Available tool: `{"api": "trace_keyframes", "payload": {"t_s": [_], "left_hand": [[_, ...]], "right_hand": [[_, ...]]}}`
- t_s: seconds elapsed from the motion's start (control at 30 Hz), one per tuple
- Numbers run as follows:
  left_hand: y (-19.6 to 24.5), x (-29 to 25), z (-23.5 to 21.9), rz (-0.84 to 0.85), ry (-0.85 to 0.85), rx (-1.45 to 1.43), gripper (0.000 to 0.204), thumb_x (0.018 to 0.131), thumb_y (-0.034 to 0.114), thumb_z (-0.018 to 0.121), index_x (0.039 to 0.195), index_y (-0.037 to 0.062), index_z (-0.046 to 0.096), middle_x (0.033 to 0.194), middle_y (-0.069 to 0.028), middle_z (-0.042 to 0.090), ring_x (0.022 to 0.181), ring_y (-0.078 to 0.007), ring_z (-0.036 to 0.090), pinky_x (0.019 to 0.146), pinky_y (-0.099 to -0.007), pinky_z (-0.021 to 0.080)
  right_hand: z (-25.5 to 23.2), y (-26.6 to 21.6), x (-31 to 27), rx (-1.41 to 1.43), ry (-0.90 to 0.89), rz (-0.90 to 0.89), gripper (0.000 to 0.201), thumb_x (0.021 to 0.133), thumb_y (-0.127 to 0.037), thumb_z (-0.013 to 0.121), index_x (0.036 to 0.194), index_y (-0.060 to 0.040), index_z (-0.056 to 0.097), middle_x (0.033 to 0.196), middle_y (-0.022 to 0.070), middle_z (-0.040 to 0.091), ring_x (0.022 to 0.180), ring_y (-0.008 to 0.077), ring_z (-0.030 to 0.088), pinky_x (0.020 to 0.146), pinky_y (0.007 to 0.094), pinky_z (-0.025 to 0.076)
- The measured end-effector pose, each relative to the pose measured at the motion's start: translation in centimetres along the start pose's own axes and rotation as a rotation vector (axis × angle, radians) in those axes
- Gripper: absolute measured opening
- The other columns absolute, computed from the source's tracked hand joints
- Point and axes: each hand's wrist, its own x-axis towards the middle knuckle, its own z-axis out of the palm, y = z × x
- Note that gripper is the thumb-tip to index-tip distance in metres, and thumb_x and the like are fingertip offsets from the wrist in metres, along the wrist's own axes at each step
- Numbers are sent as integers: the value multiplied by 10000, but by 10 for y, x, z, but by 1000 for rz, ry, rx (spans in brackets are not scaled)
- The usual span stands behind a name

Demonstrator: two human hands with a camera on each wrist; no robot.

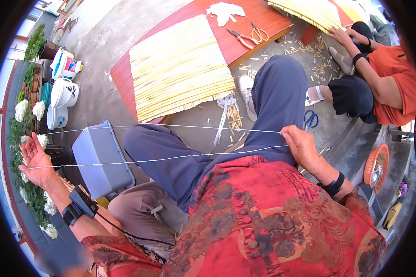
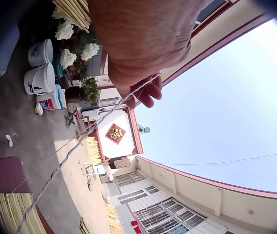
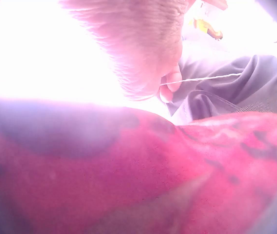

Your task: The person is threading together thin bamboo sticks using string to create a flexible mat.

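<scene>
A thin white string [image 1: 189, 157] stretches in two strands across the lap, between the two hands. At the far left my left hand [image 1: 36, 161] is spread palm up, with the string looped round it. In the left wrist view the twisted string [image 2: 69, 152] runs over that hand near the finger bases. My right hand [image 1: 302, 147], above the right thigh, pinches the string's other end between thumb and curled fingers. The right wrist view shows the string [image 3: 206, 78] leaving those fingers, over dark trousers [image 3: 226, 92]. Beyond the knees lies a mat of pale yellow stalks [image 1: 180, 64].
The mat lies on a low red-brown board [image 1: 189, 11], with pliers [image 1: 243, 39] and scissors [image 1: 260, 33] at its right. Blue-handled scissors [image 1: 311, 119] lie on the ground. A grey-blue bin [image 1: 101, 161] stands beside the left knee. Another person [image 1: 383, 87] sits at the right.
</scene>
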Motion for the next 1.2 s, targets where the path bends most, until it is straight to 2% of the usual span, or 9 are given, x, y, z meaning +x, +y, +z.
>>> {"api": "trace_keyframes", "payload": {"t_s": [0.07,0.13,0.33,0.4,0.6,0.83,0.97,1.07,1.2], "left_hand": [[4,-2,-4,-4,-14,-4,733,916,449,153,988,-226,429,968,-357,472,1100,-463,382,1022,-586,203],[11,-7,-11,-4,-33,-11,713,919,433,160,1000,-222,429,1002,-365,455,1096,-463,387,1027,-577,208],[-2,-45,11,-38,-20,86,597,921,393,255,1046,-150,470,897,-238,565,1023,-349,491,1038,-521,240],[-17,-76,42,-132,1,206,393,922,283,382,1040,-65,520,644,-45,428,646,-165,452,817,-379,422],[-42,-166,108,-646,-244,965,293,904,273,443,893,2,553,522,43,325,460,-57,324,497,-218,361],[-74,-229,135,-1056,-769,1763,179,686,127,671,802,9,602,644,-80,603,596,-183,586,541,-288,436],[-87,-267,96,-1198,-1124,1526,379,698,184,677,1039,46,583,989,-153,597,896,-245,585,765,-312,454],[-90,-269,102,-1617,-731,1087,433,740,212,663,1111,25,541,1041,-117,594,929,-204,577,781,-297,449],[-94,-228,93,-1178,-374,1215,250,876,191,488,992,-14,572,869,-81,606,748,-128,595,555,-213,461]], "right_hand": [[-4,1,0,419,-72,449,41,852,-78,513,844,-46,537,610,-12,489,477,74,447,449,218,367],[-10,16,5,702,16,551,93,883,-118,490,846,-54,546,582,-78,390,460,-1,318,404,162,258],[-86,48,48,873,461,459,129,887,-195,502,914,-74,540,540,-84,332,403,-8,231,358,148,141],[-106,50,58,929,538,344,128,892,-183,494,933,-70,538,548,-82,311,414,-11,226,349,147,134],[-132,68,60,971,618,321,134,895,-163,484,961,-52,522,539,-74,281,411,-3,221,342,139,144],[-152,99,36,994,666,414,132,899,-149,468,988,-60,509,555,-57,318,396,3,244,323,142,168],[-164,103,28,1062,826,391,125,906,-152,451,981,-62,493,558,-45,325,391,25,257,318,163,178],[-177,121,18,1068,845,333,129,910,-160,436,954,-51,489,579,-42,333,388,31,265,314,170,172],[-185,121,11,1021,863,333,159,901,-147,453,1004,-31,488,592,-38,354,393,36,270,317,174,175]]}}
